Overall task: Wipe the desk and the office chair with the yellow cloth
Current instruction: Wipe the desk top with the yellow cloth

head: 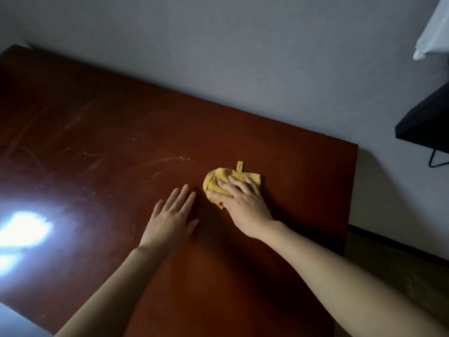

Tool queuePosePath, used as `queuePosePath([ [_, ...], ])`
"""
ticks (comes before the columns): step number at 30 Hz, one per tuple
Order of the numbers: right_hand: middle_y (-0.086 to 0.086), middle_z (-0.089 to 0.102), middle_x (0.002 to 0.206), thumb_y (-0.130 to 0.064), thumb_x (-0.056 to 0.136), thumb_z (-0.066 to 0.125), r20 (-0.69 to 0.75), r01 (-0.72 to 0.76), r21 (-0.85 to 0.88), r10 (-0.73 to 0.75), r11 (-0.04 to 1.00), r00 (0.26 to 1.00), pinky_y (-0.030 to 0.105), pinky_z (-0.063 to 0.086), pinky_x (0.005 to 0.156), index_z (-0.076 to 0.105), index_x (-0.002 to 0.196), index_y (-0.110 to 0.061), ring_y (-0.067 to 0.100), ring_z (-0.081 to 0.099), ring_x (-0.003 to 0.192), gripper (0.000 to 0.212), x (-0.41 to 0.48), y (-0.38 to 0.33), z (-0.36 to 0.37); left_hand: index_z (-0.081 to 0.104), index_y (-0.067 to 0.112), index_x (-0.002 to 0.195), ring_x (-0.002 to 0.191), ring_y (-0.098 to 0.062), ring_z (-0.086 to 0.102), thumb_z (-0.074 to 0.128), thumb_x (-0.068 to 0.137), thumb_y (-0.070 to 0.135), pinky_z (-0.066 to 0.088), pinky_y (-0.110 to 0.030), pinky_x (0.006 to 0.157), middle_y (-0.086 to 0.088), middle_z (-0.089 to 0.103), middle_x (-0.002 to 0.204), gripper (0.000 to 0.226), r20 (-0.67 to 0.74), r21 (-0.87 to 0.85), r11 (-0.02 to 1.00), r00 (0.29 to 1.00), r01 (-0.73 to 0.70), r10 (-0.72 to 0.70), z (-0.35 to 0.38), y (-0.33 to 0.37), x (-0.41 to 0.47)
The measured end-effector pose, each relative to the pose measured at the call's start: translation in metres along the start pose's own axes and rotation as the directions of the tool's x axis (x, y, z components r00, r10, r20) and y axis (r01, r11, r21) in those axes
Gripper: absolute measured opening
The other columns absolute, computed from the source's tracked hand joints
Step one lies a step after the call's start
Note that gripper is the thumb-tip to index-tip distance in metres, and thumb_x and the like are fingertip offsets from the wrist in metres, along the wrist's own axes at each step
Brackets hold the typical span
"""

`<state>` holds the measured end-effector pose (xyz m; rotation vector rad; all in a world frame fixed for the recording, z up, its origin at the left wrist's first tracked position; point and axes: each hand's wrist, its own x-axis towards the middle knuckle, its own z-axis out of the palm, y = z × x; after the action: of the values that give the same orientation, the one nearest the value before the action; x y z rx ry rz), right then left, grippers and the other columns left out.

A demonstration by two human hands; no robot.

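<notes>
Pressing the bunched yellow cloth [218,177] onto the tabletop [97,117] near its right end, the right grip [243,203] lies released, fingers [239,185] spread to bear down; the left grip [170,215], also released, rests flat beside it, likely bracing. Dusty streaks [170,160] lie leftward.

Open desk [97,122] surface leftward, wall [218,45] close behind, black object [427,117] right

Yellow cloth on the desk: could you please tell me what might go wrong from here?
Bunched under the right hand, the yellow cloth covers little, so it may skip the pale streaks on the desk. The left hand, flat on the desk, may leave smudges.
</notes>
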<state>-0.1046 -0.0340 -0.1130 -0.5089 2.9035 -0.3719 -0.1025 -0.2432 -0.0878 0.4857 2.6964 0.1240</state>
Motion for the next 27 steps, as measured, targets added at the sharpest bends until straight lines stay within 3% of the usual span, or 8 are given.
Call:
queuePosePath([
  [4,-0.008,0.026,0.155,-0.023,0.100,0.040,0.016,0.075,-0.002,-0.075,0.997,0.997,0.043,0.001,0.116,0.028,0.144,-0.045,0.020,0.014,0.145,0.051,-0.043,0.015,0.001,-0.003,0.025,0.153,0.147,-0.016,-0.011,0.033,0.099,0.049,0.004,-0.039,0.118,0.004,-0.013,0.159,0.069,0.101,0.030,0.999,0.994,0.034,-0.036,0.000,0.005,0.001],
  [10,-0.011,0.026,0.154,-0.025,0.100,0.041,0.063,0.088,-0.053,-0.085,0.995,0.994,0.038,0.002,0.115,0.026,0.143,-0.046,0.017,0.015,0.145,0.051,-0.077,0.058,-0.014,0.001,0.024,0.153,0.148,-0.016,-0.005,0.033,0.100,0.047,0.004,-0.043,0.118,0.003,-0.007,0.161,0.066,0.122,0.088,0.996,0.992,0.029,-0.040,-0.005,0.006,0.004],
  [14,-0.010,0.023,0.155,-0.026,0.101,0.037,0.058,-0.080,-0.094,0.085,0.992,0.995,0.041,0.006,0.116,0.019,0.144,-0.047,0.020,0.013,0.145,0.051,-0.085,0.103,-0.029,0.001,0.028,0.153,0.147,-0.012,-0.002,0.031,0.100,0.048,-0.004,-0.052,0.115,0.008,-0.005,0.161,0.064,0.120,0.135,0.991,0.992,0.020,-0.036,-0.008,0.003,0.002],
  [20,-0.007,0.026,0.155,-0.027,0.100,0.037,0.006,-0.293,-0.059,0.293,0.954,0.956,0.048,0.016,0.114,0.025,0.144,-0.046,0.026,0.016,0.143,0.049,-0.050,0.147,-0.049,0.001,0.028,0.153,0.148,-0.012,0.000,0.028,0.099,0.050,0.004,-0.044,0.118,0.007,-0.004,0.161,0.064,0.091,0.157,0.988,0.996,-0.006,-0.008,-0.008,0.001,0.004],
  [27,-0.001,0.025,0.155,-0.029,0.101,0.032,-0.058,-0.445,-0.084,0.441,0.892,0.895,0.049,0.018,0.114,0.026,0.146,-0.040,0.031,0.019,0.140,0.046,0.037,0.138,-0.056,-0.003,0.026,0.153,0.148,-0.015,-0.003,0.033,0.099,0.049,0.003,-0.040,0.118,0.004,-0.008,0.161,0.068,0.077,0.136,0.990,0.997,-0.030,0.020,-0.012,0.003,0.003],
])
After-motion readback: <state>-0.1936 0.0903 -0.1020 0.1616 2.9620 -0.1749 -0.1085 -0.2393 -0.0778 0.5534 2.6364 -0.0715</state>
